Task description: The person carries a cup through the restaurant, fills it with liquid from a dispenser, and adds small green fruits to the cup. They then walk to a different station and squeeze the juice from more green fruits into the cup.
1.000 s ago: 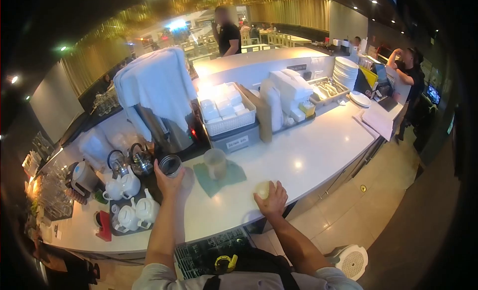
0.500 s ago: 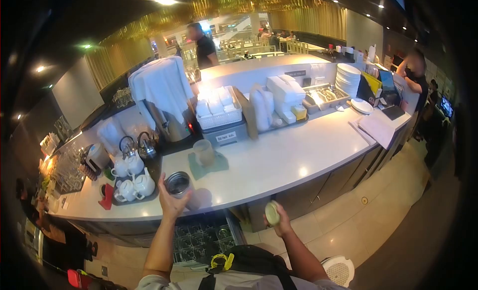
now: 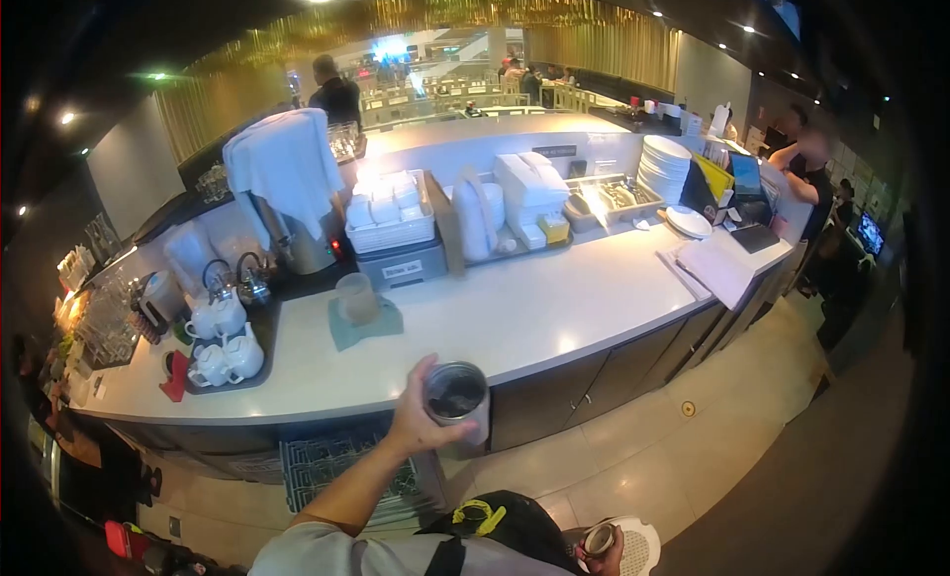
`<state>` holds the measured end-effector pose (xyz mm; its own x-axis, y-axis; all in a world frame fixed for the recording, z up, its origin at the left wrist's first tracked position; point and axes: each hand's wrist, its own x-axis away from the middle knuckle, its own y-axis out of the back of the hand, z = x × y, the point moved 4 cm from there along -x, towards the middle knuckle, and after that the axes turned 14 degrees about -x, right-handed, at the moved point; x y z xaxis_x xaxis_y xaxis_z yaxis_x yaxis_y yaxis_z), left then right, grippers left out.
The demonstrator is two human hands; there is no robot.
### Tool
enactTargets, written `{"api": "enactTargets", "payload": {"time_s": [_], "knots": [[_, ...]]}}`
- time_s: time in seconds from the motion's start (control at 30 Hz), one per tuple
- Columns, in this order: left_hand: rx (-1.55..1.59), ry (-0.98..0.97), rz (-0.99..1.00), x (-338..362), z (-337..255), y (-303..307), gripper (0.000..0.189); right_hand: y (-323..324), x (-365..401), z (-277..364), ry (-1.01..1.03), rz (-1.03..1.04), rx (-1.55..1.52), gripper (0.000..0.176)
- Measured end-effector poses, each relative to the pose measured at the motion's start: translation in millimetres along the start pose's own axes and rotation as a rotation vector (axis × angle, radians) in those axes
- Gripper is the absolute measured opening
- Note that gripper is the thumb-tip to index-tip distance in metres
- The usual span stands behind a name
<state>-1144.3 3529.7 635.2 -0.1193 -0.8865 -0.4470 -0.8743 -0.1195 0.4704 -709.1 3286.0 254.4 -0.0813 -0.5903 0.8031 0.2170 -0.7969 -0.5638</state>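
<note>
Near the counter's front edge, my left hand is wrapped round an open canister with dark contents showing inside. Low in the view, beside the apron, my right hand grips a small round lid. A cloudy container stands on a green cloth on the counter, beyond the canister. White teapots stand on a dark tray to the left.
Along the back of the white counter are a cloth-draped urn, a basket of white items, a cutlery tray and stacked plates. Below is an open rack of glasses. People are in the background.
The canister in my left hand has moved right, off the counter's left part. My right hand has dropped lower with the lid. The view has shifted, and the person behind the counter has moved left.
</note>
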Motion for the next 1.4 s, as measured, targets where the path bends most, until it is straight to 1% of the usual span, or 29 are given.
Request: {"api": "enactTargets", "payload": {"time_s": [0.03,0.13,0.17,0.2,0.23,0.33,0.47,0.5,0.6,0.73,0.77,0.87,0.93,0.97,1.0,1.03,1.07,1.1,1.13,1.17,1.2,1.23,1.27,1.33,1.37,1.4], "knots": [[-0.013,-0.039,0.022,-9.4,-0.1,-15.0,0.118,9.7,-20.3,9.6,0.052,0.058,0.001,0.050],[0.011,-0.101,0.122,-41.7,-14.8,-57.0,0.117,6.4,-33.2,32.9,0.078,-0.002,-0.063,0.043],[0.002,-0.136,0.154,-53.3,-19.3,-70.3,0.116,3.3,-40.6,40.6,0.083,0.064,-0.077,0.041],[-0.009,-0.169,0.188,-64.0,-23.7,-84.0,0.116,-0.2,-44.1,49.3,0.091,0.069,-0.026,0.041],[0.063,-0.172,0.220,-74.7,-28.3,-98.7,0.114,-3.9,-48.4,56.9,0.096,0.073,0.025,0.041],[0.006,-0.375,0.233,-108.2,-27.7,-147.5,0.112,-14.5,-56.6,86.3,0.147,0.016,0.107,0.040],[0.292,-0.498,0.373,-150.3,-49.6,-210.3,0.105,-27.4,-62.0,121.8,0.197,-0.083,0.194,0.037],[0.223,-0.541,0.370,-159.9,-59.3,-220.5,0.105,-31.0,-66.0,128.5,0.200,-0.106,0.212,0.037],[0.240,-0.549,0.490,-183.6,-71.1,-272.8,0.105,-35.0,-71.7,143.9,0.201,-0.179,0.258,0.035],[0.352,-0.637,0.521,-207.8,-91.6,-341.2,0.105,-32.5,-80.2,165.8,0.184,-0.254,0.336,0.034],[0.376,-0.619,0.569,-213.1,-97.1,-359.9,0.105,-28.5,-82.3,171.4,0.174,-0.283,0.357,0.034],[0.332,-0.653,0.555,-230.9,-119.3,-408.4,0.104,-1.0,-77.6,188.6,0.154,-0.336,0.418,0.033],[0.375,-0.622,0.614,-240.7,-128.6,-446.6,0.104,34.4,-64.7,191.2,0.172,-0.331,0.529,0.032],[0.341,-0.690,0.541,-248.6,-138.4,-458.8,0.106,54.1,-58.5,190.5,0.192,-0.317,0.604,0.032],[0.303,-0.733,0.577,-259.9,-151.2,-472.4,0.105,68.7,-52.3,191.9,0.280,-0.209,0.759,0.032],[0.307,-0.669,0.619,-266.2,-166.7,-486.5,0.105,81.3,-45.8,195.5,0.433,-0.078,0.917,0.032],[0.358,-0.556,0.656,-264.3,-162.1,-511.6,0.105,88.3,-41.5,202.2,0.609,0.042,1.061,0.032],[0.390,-0.545,0.742,-264.2,-162.4,-534.9,0.117,99.4,-36.7,208.3,0.693,0.060,1.170,0.032],[0.342,-0.583,0.714,-269.5,-177.7,-547.8,0.118,107.4,-42.0,221.7,0.747,0.045,1.277,0.031],[0.428,-0.510,0.706,-268.1,-186.2,-569.9,0.115,105.6,-47.4,248.5,0.642,-0.080,1.394,0.031],[0.503,-0.434,0.689,-268.0,-193.8,-590.4,0.112,132.6,-57.5,262.0,0.663,-0.199,1.007,0.044],[0.483,-0.450,0.698,-268.0,-202.2,-610.1,0.112,125.1,-50.8,286.8,0.452,-0.370,0.704,0.047],[0.458,-0.467,0.700,-270.4,-210.8,-627.7,0.111,101.9,-43.2,316.2,0.241,-0.511,0.395,0.050],[0.427,-0.513,0.714,-279.9,-226.6,-656.2,0.110,75.6,-41.8,364.6,0.383,-0.548,0.327,0.055],[0.419,-0.523,0.735,-282.7,-238.1,-676.0,0.109,72.3,-39.8,388.3,0.443,-0.571,0.297,0.059],[0.415,-0.532,0.756,-285.0,-246.0,-693.4,0.108,76.7,-50.4,407.6,0.478,-0.551,0.281,0.060]]}}
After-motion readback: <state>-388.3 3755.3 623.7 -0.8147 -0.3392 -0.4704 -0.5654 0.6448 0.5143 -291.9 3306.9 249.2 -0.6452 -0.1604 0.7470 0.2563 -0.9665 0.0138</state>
